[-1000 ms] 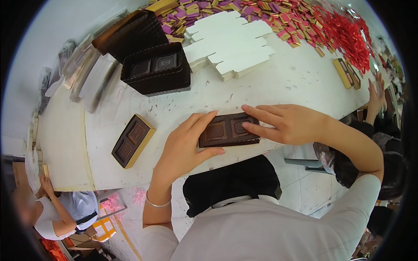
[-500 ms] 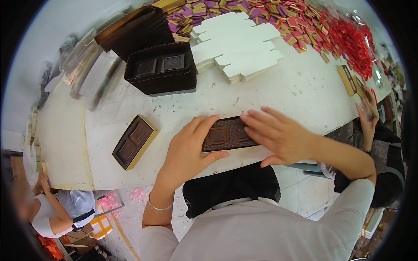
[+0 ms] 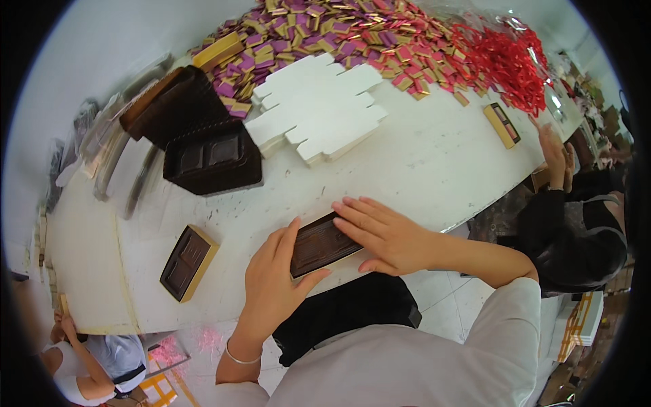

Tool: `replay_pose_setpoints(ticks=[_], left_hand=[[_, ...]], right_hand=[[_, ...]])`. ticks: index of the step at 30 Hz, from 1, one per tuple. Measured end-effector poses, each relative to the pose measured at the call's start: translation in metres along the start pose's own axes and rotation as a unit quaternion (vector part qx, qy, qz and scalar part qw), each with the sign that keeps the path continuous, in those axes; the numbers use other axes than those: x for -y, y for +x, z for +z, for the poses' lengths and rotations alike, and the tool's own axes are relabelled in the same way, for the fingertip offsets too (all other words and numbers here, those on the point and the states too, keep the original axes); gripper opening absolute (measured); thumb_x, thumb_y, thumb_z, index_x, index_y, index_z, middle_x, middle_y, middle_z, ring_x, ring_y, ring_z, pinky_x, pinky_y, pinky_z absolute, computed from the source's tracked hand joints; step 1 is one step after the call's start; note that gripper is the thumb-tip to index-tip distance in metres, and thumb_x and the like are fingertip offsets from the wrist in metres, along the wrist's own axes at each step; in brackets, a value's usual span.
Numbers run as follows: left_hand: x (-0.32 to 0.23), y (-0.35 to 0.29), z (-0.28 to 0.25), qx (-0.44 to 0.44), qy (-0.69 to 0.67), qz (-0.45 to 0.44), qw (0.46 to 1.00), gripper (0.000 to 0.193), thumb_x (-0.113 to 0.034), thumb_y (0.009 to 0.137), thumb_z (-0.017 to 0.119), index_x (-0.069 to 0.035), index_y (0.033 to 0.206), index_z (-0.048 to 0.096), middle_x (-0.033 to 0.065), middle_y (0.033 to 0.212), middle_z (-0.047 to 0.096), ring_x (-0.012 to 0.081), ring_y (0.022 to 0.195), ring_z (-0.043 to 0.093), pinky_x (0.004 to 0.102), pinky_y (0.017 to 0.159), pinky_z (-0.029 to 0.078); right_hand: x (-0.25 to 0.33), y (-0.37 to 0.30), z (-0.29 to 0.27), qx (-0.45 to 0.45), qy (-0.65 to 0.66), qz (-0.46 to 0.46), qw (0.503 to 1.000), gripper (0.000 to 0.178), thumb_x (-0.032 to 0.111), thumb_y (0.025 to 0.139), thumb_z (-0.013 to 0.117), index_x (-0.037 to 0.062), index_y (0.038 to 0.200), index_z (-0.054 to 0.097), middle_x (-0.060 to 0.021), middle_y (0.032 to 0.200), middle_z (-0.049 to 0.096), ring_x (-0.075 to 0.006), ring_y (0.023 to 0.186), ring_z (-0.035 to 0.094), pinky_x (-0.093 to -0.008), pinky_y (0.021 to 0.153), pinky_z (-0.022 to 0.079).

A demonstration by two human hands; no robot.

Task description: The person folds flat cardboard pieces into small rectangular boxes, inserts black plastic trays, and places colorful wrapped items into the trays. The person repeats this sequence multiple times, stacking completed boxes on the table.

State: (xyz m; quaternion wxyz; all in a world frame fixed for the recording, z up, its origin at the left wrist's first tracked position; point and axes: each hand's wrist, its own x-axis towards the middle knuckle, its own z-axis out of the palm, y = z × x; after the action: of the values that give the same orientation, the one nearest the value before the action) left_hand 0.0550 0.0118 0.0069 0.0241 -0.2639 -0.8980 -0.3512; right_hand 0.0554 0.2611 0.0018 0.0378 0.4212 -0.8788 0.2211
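A: Where is the brown tray [image 3: 319,243]?
B: At the near edge of the white table [image 3: 434,163], right in front of the person, between both hands.

A: What is the left hand [image 3: 271,281] doing?
B: It grips the tray's left end, thumb on the near side, fingers together along the far side and top.

A: And the right hand [image 3: 383,234]?
B: It lies flat on the tray's right end, fingers straight and slightly spread, pressing down rather than closing round it.

A: Is there a box under that tray?
B: Possibly; a pale edge shows along its near side, but the hands cover too much to be sure.

A: What else lies close by?
B: To the left, apart from the hands, a gold box [image 3: 188,263] with a brown insert. Farther back, a stack of dark trays [image 3: 213,161], and beside it a fan of white cardboard blanks [image 3: 319,112].

A: And at the far end?
B: A heap of purple and gold packets [image 3: 325,30], then a pile of red ribbons [image 3: 505,64] to the right. Another gold box [image 3: 502,125] lies near them, and another person's hand [image 3: 556,156] rests at the table's right edge.
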Motion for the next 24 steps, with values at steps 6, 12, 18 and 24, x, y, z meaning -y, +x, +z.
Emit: replay_pose_setpoints(ticks=[6,12,18,24], left_hand=[[0.003,-0.004,0.005,0.001,0.005,-0.005,1.000,0.077,-0.017,0.062,0.085,-0.002,0.129,0.050,0.0159,0.119,0.055,0.0333,0.101,0.059,0.0369,0.087,0.048],[-0.009,-0.003,0.019,-0.030,-0.020,-0.009,0.999,0.079,-0.016,0.062,0.086,-0.004,0.130,0.050,0.0161,0.117,0.056,0.0317,0.100,0.059,0.0365,0.085,0.049],[-0.007,0.002,0.018,-0.018,-0.060,-0.014,0.998,0.073,-0.017,0.060,0.087,-0.003,0.123,0.052,0.0147,0.109,0.059,0.0303,0.095,0.061,0.0351,0.081,0.050],[-0.006,0.008,0.015,0.003,-0.072,-0.033,0.997,0.063,-0.015,0.060,0.086,-0.003,0.114,0.054,0.0128,0.101,0.060,0.0277,0.087,0.062,0.0337,0.075,0.050]], right_hand=[[-0.021,-0.010,0.000,-0.248,0.312,0.213,0.892,0.025,0.012,0.094,0.057,-0.0006,0.116,0.059,-0.0147,0.121,0.056,-0.0239,0.108,0.056,-0.0326,0.089,0.046],[-0.018,0.000,-0.006,-0.138,0.379,0.297,0.866,0.014,0.010,0.092,0.060,0.0009,0.103,0.059,-0.0043,0.084,0.058,-0.0115,0.078,0.058,-0.0251,0.071,0.047],[-0.018,0.017,-0.027,0.020,0.465,0.436,0.770,0.015,0.016,0.094,0.058,0.0011,0.096,0.058,-0.0060,0.076,0.056,-0.0088,0.070,0.056,-0.0235,0.060,0.045],[-0.020,0.008,-0.022,0.010,0.178,0.223,0.958,0.044,0.024,0.090,0.063,0.0033,0.126,0.049,-0.0159,0.108,0.056,-0.0221,0.088,0.057,-0.0337,0.076,0.049]])
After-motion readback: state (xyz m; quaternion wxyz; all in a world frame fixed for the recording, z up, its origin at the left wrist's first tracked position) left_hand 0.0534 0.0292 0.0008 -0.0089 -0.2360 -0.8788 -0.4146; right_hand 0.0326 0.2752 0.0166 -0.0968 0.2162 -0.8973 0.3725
